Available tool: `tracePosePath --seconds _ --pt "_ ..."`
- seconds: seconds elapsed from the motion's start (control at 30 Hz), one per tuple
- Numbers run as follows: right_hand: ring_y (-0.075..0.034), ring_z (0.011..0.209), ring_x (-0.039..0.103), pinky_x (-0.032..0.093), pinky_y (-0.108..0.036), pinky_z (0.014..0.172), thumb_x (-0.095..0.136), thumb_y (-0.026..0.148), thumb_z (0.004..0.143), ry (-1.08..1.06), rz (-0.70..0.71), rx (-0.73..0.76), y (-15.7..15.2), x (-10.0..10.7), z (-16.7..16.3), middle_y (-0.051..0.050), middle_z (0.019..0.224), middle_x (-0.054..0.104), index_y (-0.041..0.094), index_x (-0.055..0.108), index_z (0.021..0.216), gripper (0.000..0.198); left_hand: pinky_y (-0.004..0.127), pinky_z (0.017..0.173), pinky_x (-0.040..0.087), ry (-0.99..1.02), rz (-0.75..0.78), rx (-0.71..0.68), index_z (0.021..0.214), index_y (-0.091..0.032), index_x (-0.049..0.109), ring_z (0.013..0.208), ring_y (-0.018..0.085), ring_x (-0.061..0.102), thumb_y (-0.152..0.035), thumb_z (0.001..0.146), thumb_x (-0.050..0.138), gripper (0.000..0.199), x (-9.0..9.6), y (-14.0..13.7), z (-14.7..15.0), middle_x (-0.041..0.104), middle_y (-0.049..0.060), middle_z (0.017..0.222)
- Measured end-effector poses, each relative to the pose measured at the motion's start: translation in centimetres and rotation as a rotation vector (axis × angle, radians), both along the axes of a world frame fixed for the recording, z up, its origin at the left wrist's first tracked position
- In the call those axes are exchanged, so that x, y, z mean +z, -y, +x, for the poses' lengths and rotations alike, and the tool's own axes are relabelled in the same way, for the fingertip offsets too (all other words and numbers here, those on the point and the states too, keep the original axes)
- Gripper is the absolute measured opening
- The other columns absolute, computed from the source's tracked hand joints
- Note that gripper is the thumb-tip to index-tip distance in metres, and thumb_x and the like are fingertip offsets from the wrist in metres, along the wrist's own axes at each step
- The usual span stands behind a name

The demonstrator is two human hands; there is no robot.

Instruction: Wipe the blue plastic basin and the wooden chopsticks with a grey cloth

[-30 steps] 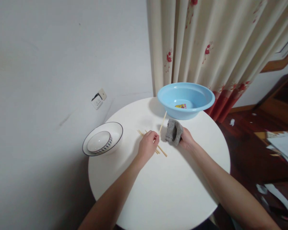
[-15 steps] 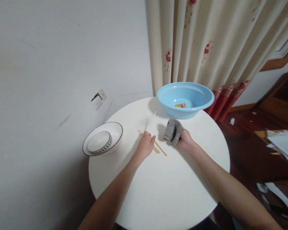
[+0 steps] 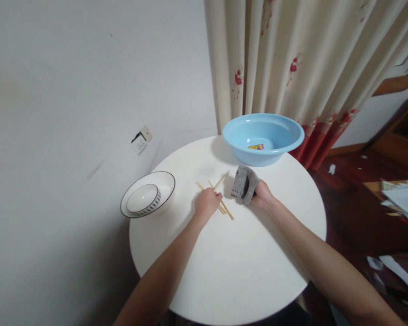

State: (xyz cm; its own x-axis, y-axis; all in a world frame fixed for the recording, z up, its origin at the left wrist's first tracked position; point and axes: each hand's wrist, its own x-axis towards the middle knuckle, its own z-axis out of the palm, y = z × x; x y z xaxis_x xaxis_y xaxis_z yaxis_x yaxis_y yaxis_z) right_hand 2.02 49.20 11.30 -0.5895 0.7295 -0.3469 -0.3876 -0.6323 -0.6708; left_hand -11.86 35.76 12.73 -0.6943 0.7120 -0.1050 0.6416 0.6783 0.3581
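My left hand is closed in a pinch on a chopstick, whose thin end points up and right toward the cloth. Several other chopsticks lie loosely crossed on the white table beneath and beside that hand. A folded grey cloth is gripped in my right hand, a short way right of the chopsticks. The cloth hides most of the right fingers. Between the cloth and the held chopstick's tip there is a small gap.
Toward the back of the round white table stands a light blue basin. At the left edge a small bowl sits inside a larger dark-rimmed bowl. A wall borders the left, a curtain the back.
The chopstick in my left hand has swung from pointing nearly upright to leaning right toward the cloth. The hand has shifted slightly. My right hand keeps the cloth in about the same place.
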Motion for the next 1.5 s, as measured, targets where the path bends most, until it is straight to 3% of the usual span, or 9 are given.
tracePosePath --seconds 0.13,0.27,0.5,0.63,0.8,0.97,1.27,1.5 --pt "-0.021 0.075 0.071 0.061 -0.033 0.074 0.071 0.031 0.085 0.023 0.028 0.011 0.1 -0.1 0.0 -0.004 0.079 0.078 0.021 0.073 0.081 0.01 0.032 0.066 0.043 0.038 0.044 0.019 0.079 -0.017 0.073 0.082 0.029 0.074 -0.035 0.084 0.064 0.021 0.0 0.0 -0.3 0.076 0.015 0.082" --pt "-0.021 0.069 0.07 0.061 -0.036 0.07 0.074 0.035 0.083 0.037 0.067 0.047 0.3 0.0 0.3 -0.004 0.076 0.077 0.021 0.072 0.08 0.014 0.029 0.063 0.039 0.131 0.203 -0.001 0.074 -0.018 0.068 0.071 0.022 0.067 -0.033 0.085 0.061 0.02 0.7 0.2 -1.1 0.07 0.007 0.072" --pt "-0.02 0.067 0.067 0.059 -0.034 0.066 0.079 0.051 0.081 0.091 0.114 -0.03 0.9 -0.4 -0.3 -0.002 0.074 0.076 0.022 0.071 0.08 0.031 0.023 0.062 0.039 0.41 0.472 -0.186 0.076 -0.017 0.063 0.064 0.013 0.051 -0.043 0.086 0.054 0.029 2.6 0.9 0.0 0.056 -0.002 0.065" --pt "-0.02 0.074 0.07 0.059 -0.034 0.073 0.076 0.069 0.081 0.013 0.14 0.004 2.3 -0.5 -0.9 -0.005 0.082 0.078 0.021 0.073 0.084 0.048 0.024 0.057 0.033 0.627 0.599 -0.237 0.072 -0.017 0.061 0.059 0.011 0.043 -0.051 0.081 0.062 0.036 2.3 0.8 1.2 0.051 -0.003 0.061" --pt "-0.017 0.061 0.062 0.052 -0.029 0.062 0.076 0.08 0.072 0.02 0.235 0.107 3.6 -0.1 -1.2 -0.004 0.069 0.073 0.018 0.072 0.078 0.063 0.024 0.058 0.034 0.661 0.603 -0.22 0.068 -0.017 0.06 0.059 0.012 0.045 -0.049 0.077 0.066 0.034 1.6 0.5 1.2 0.051 -0.002 0.06" --pt "-0.014 0.057 0.056 0.047 -0.027 0.059 0.082 0.076 0.069 0.029 0.295 0.108 3.7 0.2 -1.4 -0.002 0.064 0.07 0.017 0.072 0.074 0.059 0.024 0.057 0.036 0.669 0.607 -0.248 0.068 -0.017 0.06 0.057 0.011 0.046 -0.042 0.078 0.065 0.027 1.4 0.4 1.1 0.052 -0.003 0.06" --pt "-0.014 0.063 0.062 0.049 -0.026 0.064 0.091 0.055 0.067 -0.052 0.352 0.241 3.6 0.4 -1.0 -0.002 0.072 0.074 0.017 0.077 0.081 0.043 0.023 0.058 0.037 0.69 0.595 -0.285 0.062 -0.015 0.061 0.059 0.011 0.049 -0.036 0.073 0.071 0.026 1.4 0.4 1.1 0.057 -0.001 0.06" --pt "-0.015 0.06 0.062 0.051 -0.027 0.062 0.087 0.048 0.075 -0.083 0.304 0.249 3.3 0.4 -1.0 -0.002 0.07 0.073 0.018 0.072 0.079 0.033 0.023 0.055 0.033 0.676 0.631 -0.226 0.065 -0.014 0.065 0.056 0.011 0.047 -0.039 0.074 0.069 0.026 1.6 0.4 1.6 0.056 -0.001 0.059"
